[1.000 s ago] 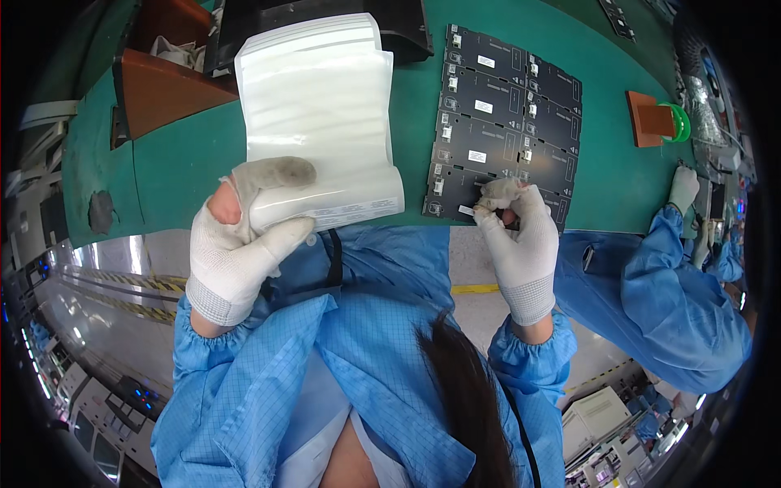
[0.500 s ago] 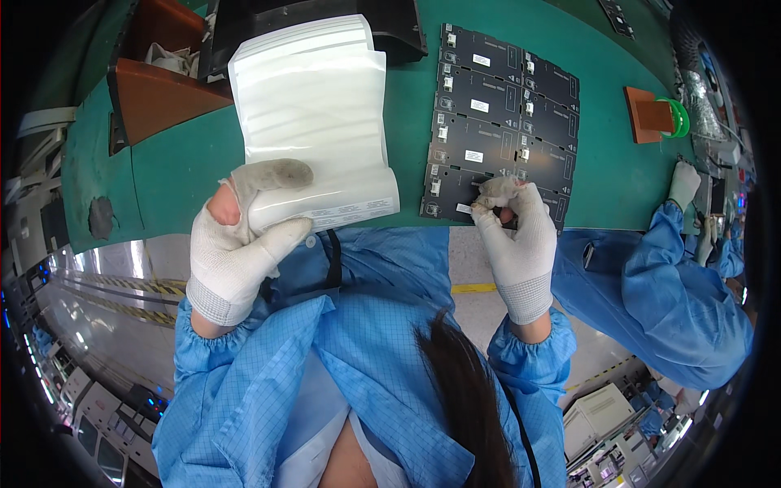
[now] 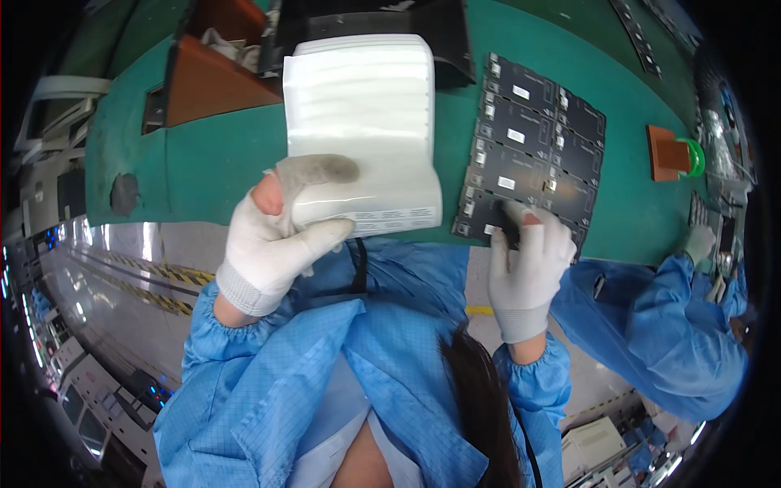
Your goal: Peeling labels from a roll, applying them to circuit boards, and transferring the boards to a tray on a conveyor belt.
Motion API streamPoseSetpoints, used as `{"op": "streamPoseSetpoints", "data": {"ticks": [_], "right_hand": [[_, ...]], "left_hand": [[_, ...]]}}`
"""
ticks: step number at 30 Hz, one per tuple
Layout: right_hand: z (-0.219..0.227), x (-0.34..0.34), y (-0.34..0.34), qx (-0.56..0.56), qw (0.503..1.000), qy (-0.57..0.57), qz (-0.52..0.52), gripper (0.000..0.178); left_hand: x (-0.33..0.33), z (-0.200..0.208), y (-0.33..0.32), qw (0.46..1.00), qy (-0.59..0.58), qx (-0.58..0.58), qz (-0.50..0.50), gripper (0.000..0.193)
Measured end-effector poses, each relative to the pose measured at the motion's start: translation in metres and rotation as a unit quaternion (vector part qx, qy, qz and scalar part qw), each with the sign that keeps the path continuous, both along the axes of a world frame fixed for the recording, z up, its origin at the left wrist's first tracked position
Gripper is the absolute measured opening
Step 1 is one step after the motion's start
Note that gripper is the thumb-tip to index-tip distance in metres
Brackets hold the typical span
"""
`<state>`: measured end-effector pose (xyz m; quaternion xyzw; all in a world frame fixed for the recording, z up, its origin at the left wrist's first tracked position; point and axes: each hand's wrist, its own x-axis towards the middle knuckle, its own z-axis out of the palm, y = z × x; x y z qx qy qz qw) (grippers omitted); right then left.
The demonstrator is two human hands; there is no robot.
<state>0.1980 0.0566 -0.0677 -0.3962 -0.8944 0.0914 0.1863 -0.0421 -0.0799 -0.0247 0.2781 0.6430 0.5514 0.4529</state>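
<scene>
My left hand (image 3: 281, 236), in a white glove with grey fingertip, is closed on a backing sheet of labels (image 3: 362, 114). The sheet's near end curls over, showing rows of small printed labels. To its right lies a black circuit board panel (image 3: 512, 134), divided into two columns of boards. White labels sit on the left column. My right hand (image 3: 530, 268), also gloved, is over the nearest boards, its thumb apart from its bent fingers. Beside the thumb, a small white label (image 3: 491, 230) lies on the nearest left board. Nothing shows between the fingers, though their tips are partly hidden.
A black tray (image 3: 374, 28) and a brown open box (image 3: 215, 81) stand at the back left of the green table (image 3: 203, 179). Toward the right lie a brown block (image 3: 669, 154) and a green ring (image 3: 696, 157). A co-worker's blue sleeve (image 3: 651, 325) and gloved hand (image 3: 700, 242) are at the far right.
My right hand's thumb and fingers have parted, leaving the small label lying on the nearest left board. The whole view has shifted, so the table things appear farther right and slightly lower.
</scene>
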Motion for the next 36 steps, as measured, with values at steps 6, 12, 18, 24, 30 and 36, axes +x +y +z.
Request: {"op": "streamPoseSetpoints", "data": {"ticks": [6,12,18,24,30,36], "right_hand": [[0.030,-0.011,0.009,-0.070,0.987,0.124,0.071,0.049],[0.050,-0.051,0.012,-0.067,0.942,0.248,0.216,0.039],[0.052,-0.057,0.010,-0.016,0.956,0.190,0.224,0.038],[0.056,-0.060,0.010,0.049,0.951,0.198,0.233,0.037],[0.055,-0.053,0.018,-0.046,0.943,0.211,0.251,0.040],[0.068,-0.012,0.063,-0.346,0.844,0.409,-0.016,0.032]], "left_hand": [[0.001,0.022,0.006,0.999,0.007,-0.045,-0.011,0.038],[0.001,0.024,0.006,0.997,0.063,0.006,-0.052,0.030],[0.004,0.018,0.003,0.994,0.110,-0.008,-0.011,0.034],[0.004,0.016,0.006,0.990,0.137,-0.022,-0.004,0.035],[0.005,0.016,0.010,0.993,0.114,-0.005,-0.001,0.036],[0.007,0.026,0.015,0.997,0.053,-0.051,0.036,0.036]]}}
